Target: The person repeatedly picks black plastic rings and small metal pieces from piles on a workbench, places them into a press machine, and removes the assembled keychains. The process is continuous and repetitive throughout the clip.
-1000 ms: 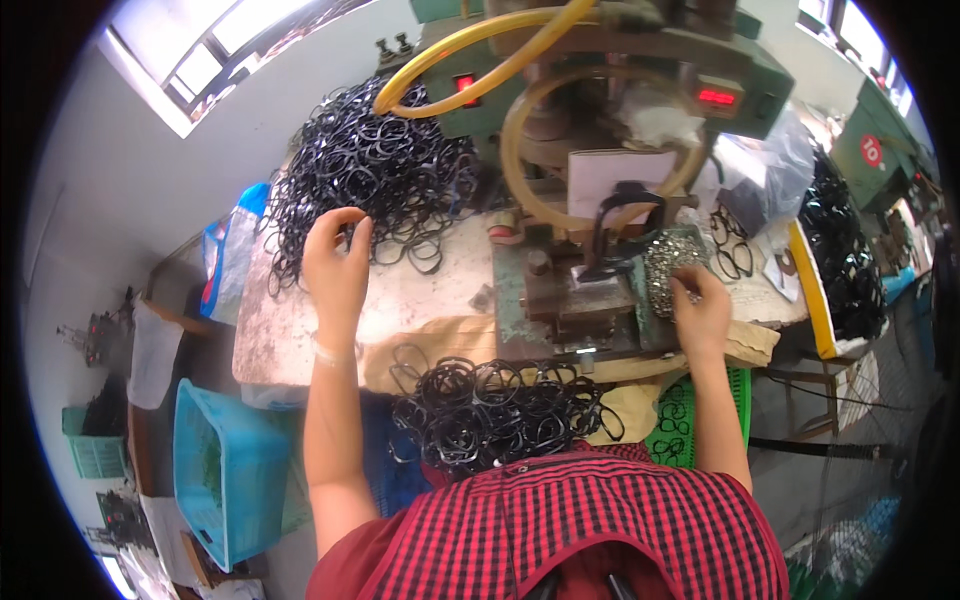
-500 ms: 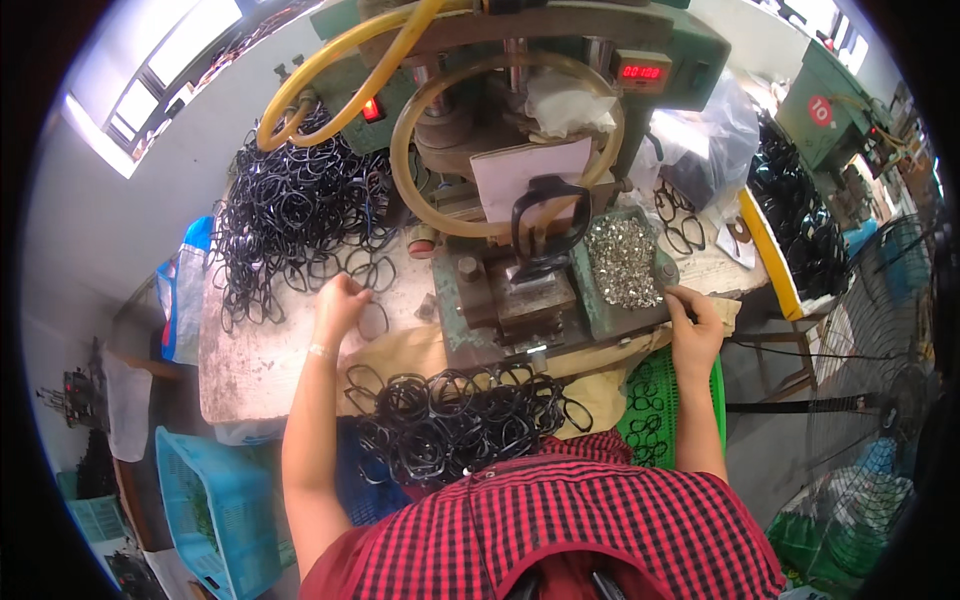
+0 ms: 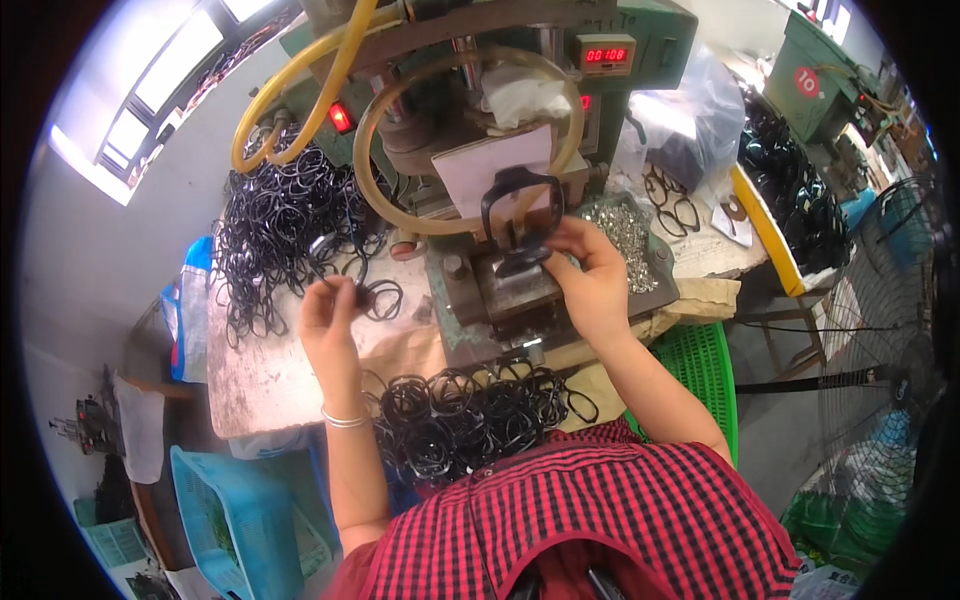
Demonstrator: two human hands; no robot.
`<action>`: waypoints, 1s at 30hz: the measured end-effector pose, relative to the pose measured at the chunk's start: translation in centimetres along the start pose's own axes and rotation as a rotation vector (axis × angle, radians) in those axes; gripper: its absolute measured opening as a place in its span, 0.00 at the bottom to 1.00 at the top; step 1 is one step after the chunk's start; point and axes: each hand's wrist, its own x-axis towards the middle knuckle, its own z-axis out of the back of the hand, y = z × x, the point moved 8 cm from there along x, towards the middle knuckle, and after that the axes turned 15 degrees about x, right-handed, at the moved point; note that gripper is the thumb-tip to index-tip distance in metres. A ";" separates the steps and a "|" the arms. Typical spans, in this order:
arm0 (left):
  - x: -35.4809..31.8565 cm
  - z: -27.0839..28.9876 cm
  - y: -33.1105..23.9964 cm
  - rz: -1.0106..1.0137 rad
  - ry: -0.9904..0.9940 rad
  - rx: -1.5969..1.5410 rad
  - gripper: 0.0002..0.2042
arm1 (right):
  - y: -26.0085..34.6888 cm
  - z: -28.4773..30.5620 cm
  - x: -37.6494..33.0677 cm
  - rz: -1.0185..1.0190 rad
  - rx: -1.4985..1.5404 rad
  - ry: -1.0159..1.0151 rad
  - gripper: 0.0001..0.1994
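My left hand (image 3: pixel 330 312) pinches a black ring-shaped frame (image 3: pixel 375 296) just above the worn bench top (image 3: pixel 262 372), beside a large heap of black frames (image 3: pixel 283 226). My right hand (image 3: pixel 590 272) reaches onto the green press machine (image 3: pixel 500 150), its fingers at the metal fixture block (image 3: pixel 512 285) under a black frame (image 3: pixel 520 205) standing upright there. What the right fingertips hold is too small to tell. A tray of small shiny metal parts (image 3: pixel 625 238) lies right of that hand. Another pile of black frames (image 3: pixel 470 412) sits at the bench's near edge, against my red checked shirt.
Yellow and tan hoses (image 3: pixel 300 75) loop over the machine. A blue plastic crate (image 3: pixel 240 520) stands lower left, a green basket (image 3: pixel 700 375) under the bench at right. More black frames (image 3: pixel 790 205) and a second green machine (image 3: pixel 825 70) fill the right side, with a fan (image 3: pixel 890 300) beyond.
My left hand has lifted a black frame from the heap's edge. My right hand has moved from the tray of metal parts left onto the fixture block. The view has closed in on the machine.
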 end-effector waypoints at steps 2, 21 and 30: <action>-0.2 -0.4 -2.8 0.002 -0.033 -0.073 0.03 | -0.5 -0.3 0.1 -0.061 0.113 0.008 0.18; -4.6 -12.1 -14.0 -0.447 0.313 0.178 0.11 | -1.0 9.4 0.8 0.268 -1.266 0.023 0.09; -4.4 -12.4 -13.6 -0.413 0.295 0.213 0.10 | -0.2 9.0 0.7 0.428 -1.098 -0.035 0.06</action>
